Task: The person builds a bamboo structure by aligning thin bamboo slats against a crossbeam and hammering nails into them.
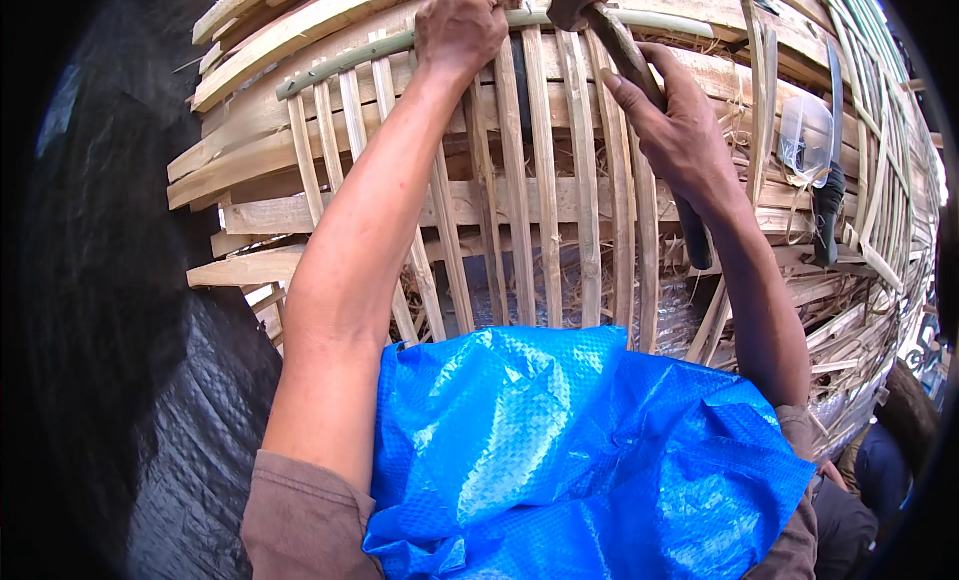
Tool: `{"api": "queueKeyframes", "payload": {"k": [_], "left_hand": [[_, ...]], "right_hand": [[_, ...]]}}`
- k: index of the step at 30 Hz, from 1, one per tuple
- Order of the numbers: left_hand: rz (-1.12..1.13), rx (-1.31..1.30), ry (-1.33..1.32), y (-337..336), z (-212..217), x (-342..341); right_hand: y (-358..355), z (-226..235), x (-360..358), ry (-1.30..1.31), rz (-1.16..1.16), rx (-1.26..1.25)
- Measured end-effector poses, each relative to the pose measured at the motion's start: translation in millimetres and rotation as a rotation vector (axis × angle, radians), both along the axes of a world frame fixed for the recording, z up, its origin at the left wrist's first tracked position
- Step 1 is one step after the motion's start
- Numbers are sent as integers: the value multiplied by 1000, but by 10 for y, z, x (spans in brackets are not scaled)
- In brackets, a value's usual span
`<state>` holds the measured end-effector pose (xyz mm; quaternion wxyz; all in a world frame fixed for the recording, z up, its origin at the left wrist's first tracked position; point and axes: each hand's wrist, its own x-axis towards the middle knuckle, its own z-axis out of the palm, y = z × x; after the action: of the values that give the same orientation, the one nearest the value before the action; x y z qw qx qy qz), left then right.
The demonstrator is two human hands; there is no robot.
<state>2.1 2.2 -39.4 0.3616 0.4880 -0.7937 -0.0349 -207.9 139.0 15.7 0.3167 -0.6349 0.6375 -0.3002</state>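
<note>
Left hand point(462, 25) pressed flat, fingers curled over green bamboo rim strip point(350, 58) atop slatted bamboo frame point(544, 210). Right hand point(677, 120) closed around hammer point(639, 90), head raised near rim. Blue woven plastic sheet point(579, 450) across lap.

A bamboo-craft workshop: stacked split bamboo slats point(300, 25), a half-woven frame point(519, 180), and black tarpaulin point(150, 380).

Narrow gaps between bamboo slats point(544, 180); blue tarp point(579, 450) blocks lower reach.
</note>
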Motion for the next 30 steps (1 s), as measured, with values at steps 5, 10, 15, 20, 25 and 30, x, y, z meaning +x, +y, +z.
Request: {"api": "queueKeyframes", "payload": {"k": [5,10,15,20,25,30], "left_hand": [[6,50,70,56,94,-86],[1,7,54,38,77,-47],[1,71,76,33,93,-36],[2,21,23,-12,34,-53],[58,-80,-110,-77,-43,-15],[89,-109,-139,-82,-43,-21]], "right_hand": [[230,-270,183,-132,-18,-4],[326,-376,433,-121,-35,-24],[300,-272,491,-146,-33,64],[193,-165,323,-141,-23,-68],[-186,158,185,72,63,-178],[-404,174,176,271,139,-170]]}}
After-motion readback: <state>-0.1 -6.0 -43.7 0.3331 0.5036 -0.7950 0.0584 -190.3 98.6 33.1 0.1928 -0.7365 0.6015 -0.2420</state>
